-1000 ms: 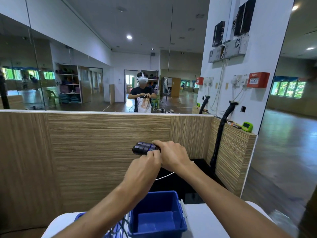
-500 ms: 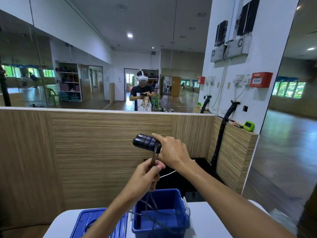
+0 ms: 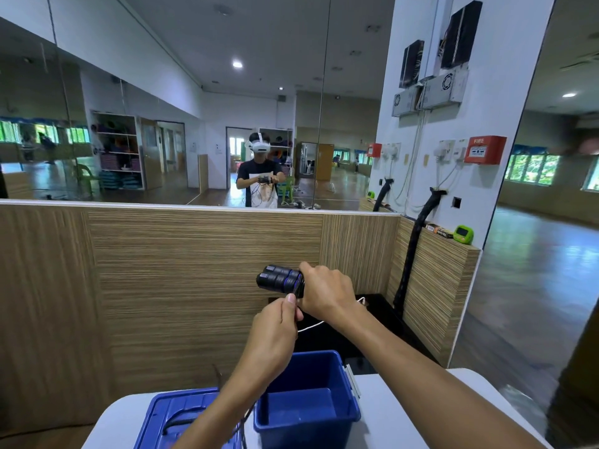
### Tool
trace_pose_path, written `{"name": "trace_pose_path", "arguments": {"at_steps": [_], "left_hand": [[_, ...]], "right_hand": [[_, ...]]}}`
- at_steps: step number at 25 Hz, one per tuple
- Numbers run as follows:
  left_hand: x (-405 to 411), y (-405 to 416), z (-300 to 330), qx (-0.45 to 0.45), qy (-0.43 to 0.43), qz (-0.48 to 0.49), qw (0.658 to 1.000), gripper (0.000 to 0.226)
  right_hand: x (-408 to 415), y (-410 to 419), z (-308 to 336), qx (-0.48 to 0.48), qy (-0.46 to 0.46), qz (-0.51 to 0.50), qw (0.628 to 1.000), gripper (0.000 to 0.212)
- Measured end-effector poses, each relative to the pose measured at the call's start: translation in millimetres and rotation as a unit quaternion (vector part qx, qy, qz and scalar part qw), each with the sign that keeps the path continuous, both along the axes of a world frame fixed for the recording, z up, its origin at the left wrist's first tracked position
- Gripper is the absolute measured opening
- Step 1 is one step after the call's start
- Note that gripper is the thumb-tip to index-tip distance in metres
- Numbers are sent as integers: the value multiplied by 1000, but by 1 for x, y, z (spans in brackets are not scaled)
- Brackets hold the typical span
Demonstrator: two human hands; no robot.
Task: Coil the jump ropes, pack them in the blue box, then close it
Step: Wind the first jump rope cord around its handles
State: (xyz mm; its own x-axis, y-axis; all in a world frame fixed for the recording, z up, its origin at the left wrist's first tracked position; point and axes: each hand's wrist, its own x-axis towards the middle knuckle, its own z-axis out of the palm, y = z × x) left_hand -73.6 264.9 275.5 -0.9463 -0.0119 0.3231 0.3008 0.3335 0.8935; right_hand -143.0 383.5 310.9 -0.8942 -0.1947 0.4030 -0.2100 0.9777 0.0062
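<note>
Head | R hand (image 3: 327, 291) grips rope handles (image 3: 279, 277) | L hand (image 3: 275, 332) pinches cord just below

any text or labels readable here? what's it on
"FIRE" – on the red alarm box on the white wall.
Small white print lower on that box – too small to read.
Green timer on the ledge – its screen is too blurred to read.
Flat packet beside it – print unreadable.
Jump rope handles, blue box, blue lid – no readable text.
</note>
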Motion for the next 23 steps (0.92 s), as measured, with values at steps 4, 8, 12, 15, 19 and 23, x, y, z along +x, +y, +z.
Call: {"name": "trace_pose_path", "arguments": {"at_steps": [4, 8, 12, 15, 19, 23], "left_hand": [[11, -11, -6, 168, -114, -71, 976, 41], [15, -28, -20, 144, -110, -89, 979, 38], [15, -30, -19, 106, -57, -95, 988, 36], [11, -38, -24, 88, -40, -111, 989, 35], [4, -51, -42, 32, 9, -147, 989, 37], [-15, -72, -58, -154, 25, -131, 979, 32]], "right_hand": [[4, -8, 0, -25, -1, 7, 1000, 41], [5, -16, 0, -26, -11, 15, 999, 37], [6, -21, -4, -49, -47, 23, 997, 39], [5, -19, 6, -91, -69, 47, 992, 32], [13, -18, 12, -107, -129, 110, 980, 34], [29, -16, 23, -135, -182, 222, 948, 37]]}}
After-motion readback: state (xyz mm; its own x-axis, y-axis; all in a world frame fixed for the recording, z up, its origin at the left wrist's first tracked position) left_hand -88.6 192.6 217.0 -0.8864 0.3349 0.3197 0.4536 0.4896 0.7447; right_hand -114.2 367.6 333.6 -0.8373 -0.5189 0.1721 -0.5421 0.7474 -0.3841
